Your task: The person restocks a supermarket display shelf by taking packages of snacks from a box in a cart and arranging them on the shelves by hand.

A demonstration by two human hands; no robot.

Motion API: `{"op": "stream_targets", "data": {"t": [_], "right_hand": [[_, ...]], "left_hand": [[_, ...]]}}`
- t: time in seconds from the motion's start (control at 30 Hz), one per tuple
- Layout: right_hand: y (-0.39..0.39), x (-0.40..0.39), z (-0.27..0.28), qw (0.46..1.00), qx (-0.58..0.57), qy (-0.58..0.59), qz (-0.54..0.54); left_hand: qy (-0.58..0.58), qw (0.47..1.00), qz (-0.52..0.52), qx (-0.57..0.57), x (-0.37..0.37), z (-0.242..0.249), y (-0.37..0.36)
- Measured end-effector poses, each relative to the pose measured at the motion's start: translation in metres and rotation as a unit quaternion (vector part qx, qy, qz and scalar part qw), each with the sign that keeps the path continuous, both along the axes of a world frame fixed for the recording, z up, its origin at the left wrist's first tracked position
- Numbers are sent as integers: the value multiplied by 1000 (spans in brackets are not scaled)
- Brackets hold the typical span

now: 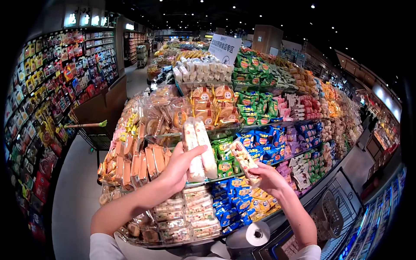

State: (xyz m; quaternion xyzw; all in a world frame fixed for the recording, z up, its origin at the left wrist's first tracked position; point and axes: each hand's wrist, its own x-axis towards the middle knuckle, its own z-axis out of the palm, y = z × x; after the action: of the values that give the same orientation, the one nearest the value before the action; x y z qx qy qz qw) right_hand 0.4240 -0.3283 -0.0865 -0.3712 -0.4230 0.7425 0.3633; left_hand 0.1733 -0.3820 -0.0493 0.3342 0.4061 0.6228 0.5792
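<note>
My left hand (179, 167) is closed round two long, pale wrapped bars (197, 151), held side by side and nearly upright before the stepped snack display. To its right, my right hand (267, 178) grips one wrapped nougat-like bar (243, 160), tilted with its top toward the left. Similar pale bars (188, 212) lie stacked in a bin below my left hand. Behind the bars are round packaged cakes (202, 93) and green packets (225, 169). Blue packets (262, 141) sit behind my right hand.
A roll of clear bags (257, 234) stands at the near edge of the display. A shopping cart (338, 212) with a basket is at the lower right. On the left are a wall of hanging packets (52, 82) and a cart with a green-tipped handle (86, 125). A sign (223, 47) rises behind.
</note>
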Motion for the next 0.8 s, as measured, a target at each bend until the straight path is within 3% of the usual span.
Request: {"op": "stream_targets", "data": {"t": [0.1, 0.27, 0.3, 0.37, 0.43, 0.47, 0.6, 0.73, 0.8], "right_hand": [[48, -16, 43, 985, 132, -102, -39], [176, -52, 132, 883, 401, -174, -169], [214, -60, 146, 808, 475, -263, -229], [251, -88, 182, 682, 592, -333, -269], [299, -115, 203, 629, 620, -362, -299], [322, -125, 205, 577, 663, -367, -305], [384, -167, 200, 557, 610, -484, -291], [441, -189, 183, 548, 606, -501, -285], [453, -190, 167, 483, 637, -533, -275]], "left_hand": [[12, 1000, 11, 12, -47, 21, 26], [56, 995, 34, 69, -102, 78, 90], [74, 994, 30, 73, -112, 91, 105], [112, 991, 27, 73, -127, 117, 138], [134, 987, 40, 80, -137, 139, 176], [145, 985, 50, 83, -139, 150, 193], [175, 980, 51, 76, -157, 172, 280], [148, 986, 29, 71, -163, 172, 354], [146, 986, 6, 75, -164, 165, 385]]}}
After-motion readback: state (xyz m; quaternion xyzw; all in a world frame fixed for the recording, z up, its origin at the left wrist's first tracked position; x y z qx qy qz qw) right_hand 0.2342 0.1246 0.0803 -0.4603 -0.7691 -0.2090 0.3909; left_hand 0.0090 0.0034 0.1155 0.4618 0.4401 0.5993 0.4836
